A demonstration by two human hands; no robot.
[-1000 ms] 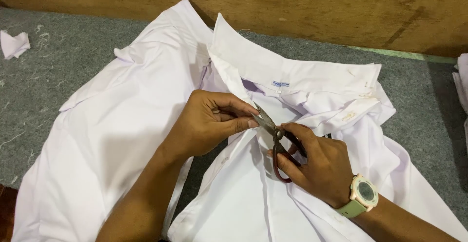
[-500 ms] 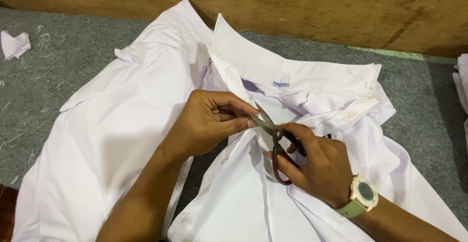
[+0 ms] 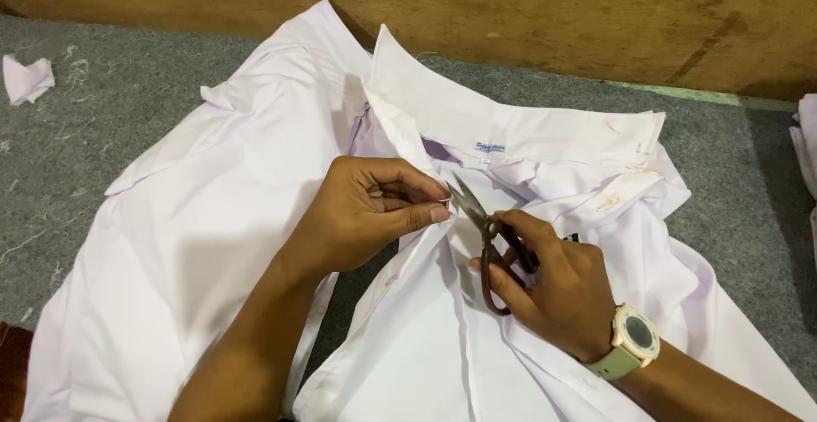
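A white collared shirt (image 3: 213,218) lies spread on a grey felt-covered table, collar toward the far wooden wall. My left hand (image 3: 366,213) pinches the shirt's front edge just below the collar between thumb and fingers. My right hand (image 3: 557,282) holds a pair of small scissors (image 3: 483,230) with dark red handles. Their blades are parted and point up-left at the pinched cloth. On my right wrist is a light green watch (image 3: 634,341).
A small white fabric scrap (image 3: 25,77) lies at the far left on the grey felt (image 3: 102,124). A wooden board (image 3: 511,14) runs along the back. More white cloth (image 3: 804,145) shows at the right edge. Loose threads dot the felt.
Both hands stay at almost the same spot. The scissor blades have shifted slightly against the pinched shirt edge.
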